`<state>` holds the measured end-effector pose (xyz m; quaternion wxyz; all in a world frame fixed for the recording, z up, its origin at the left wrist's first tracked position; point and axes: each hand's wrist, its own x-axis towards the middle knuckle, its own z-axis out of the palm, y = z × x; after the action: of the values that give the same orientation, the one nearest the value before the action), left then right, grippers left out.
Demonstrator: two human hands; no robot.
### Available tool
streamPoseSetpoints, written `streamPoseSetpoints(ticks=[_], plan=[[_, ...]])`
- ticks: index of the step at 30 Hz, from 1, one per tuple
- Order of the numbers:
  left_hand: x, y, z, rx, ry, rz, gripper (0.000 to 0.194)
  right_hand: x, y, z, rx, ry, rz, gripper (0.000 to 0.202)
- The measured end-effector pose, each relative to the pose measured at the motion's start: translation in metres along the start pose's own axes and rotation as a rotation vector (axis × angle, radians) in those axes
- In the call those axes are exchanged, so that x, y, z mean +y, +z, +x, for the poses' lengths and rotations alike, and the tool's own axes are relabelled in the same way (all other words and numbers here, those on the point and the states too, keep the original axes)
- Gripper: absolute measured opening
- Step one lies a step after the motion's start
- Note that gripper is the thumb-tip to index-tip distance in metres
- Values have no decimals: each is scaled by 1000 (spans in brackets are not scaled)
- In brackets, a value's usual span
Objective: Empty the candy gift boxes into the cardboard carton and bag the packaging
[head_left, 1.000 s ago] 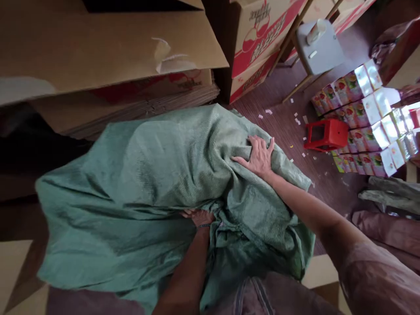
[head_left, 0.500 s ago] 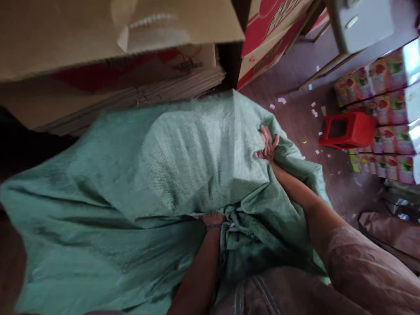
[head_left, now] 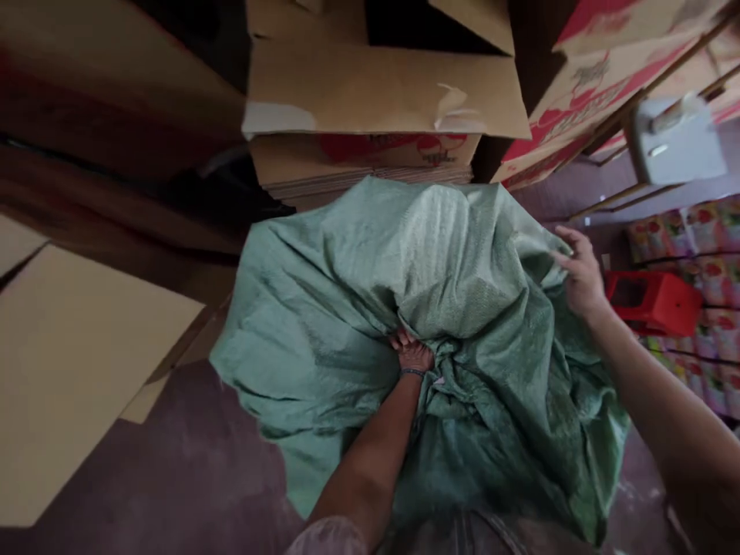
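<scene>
left hand (head_left: 412,353) is clenched, knuckles up, fingertips curled under and hidden, a thin band just behind them at the wrist, forearm bare. right hand (head_left: 580,275) is loosely spread, fingers (head_left: 563,258) pointing left, thumb beneath them, arm extended.
</scene>
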<state>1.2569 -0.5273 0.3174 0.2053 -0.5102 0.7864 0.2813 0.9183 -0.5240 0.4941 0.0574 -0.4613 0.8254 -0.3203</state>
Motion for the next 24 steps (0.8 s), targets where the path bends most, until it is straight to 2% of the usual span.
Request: streamPoseSetpoints(ticks=[1, 2, 3, 5, 7, 8, 10, 11, 13, 16, 20, 22, 24], plan=[[3, -2, -1, 2, -3, -18, 65, -27, -16, 10, -6, -86, 51, 62], [6, -4, -1, 6, 0, -38, 65, -57, -22, 19, -38, -186, 64, 63], [8, -6, -2, 12, 5, -58, 64, -88, -19, 27, -107, -298, 27, 62], [10, -8, -3, 45, 24, -98, 62, -144, 16, 38, -268, -495, -155, 63], [11, -9, -6, 81, 44, -127, 59, -178, 70, 45, -418, -604, -363, 69], [11, -9, -8, 90, 57, -136, 58, -185, 97, 47, -461, -615, -438, 73], [10, -10, -11, 90, 76, -148, 57, -184, 140, 52, -502, -603, -522, 83], [10, -10, -12, 84, 82, -155, 57, -178, 154, 54, -508, -590, -538, 87], [10, -10, -13, 74, 81, -172, 58, -164, 169, 61, -512, -585, -542, 90], [9, -8, -8, 55, 59, -198, 56, -156, 177, 72, -525, -599, -543, 88], [8, -4, -1, 11, 20, -216, 55, -174, 175, 73, -552, -609, -555, 88], [8, -4, 1, 11, 6, -227, 58, -183, 159, 62, -561, -643, -522, 91], [8, -7, 1, 13, 1, -237, 62, -184, 133, 45, -583, -679, -500, 96]])
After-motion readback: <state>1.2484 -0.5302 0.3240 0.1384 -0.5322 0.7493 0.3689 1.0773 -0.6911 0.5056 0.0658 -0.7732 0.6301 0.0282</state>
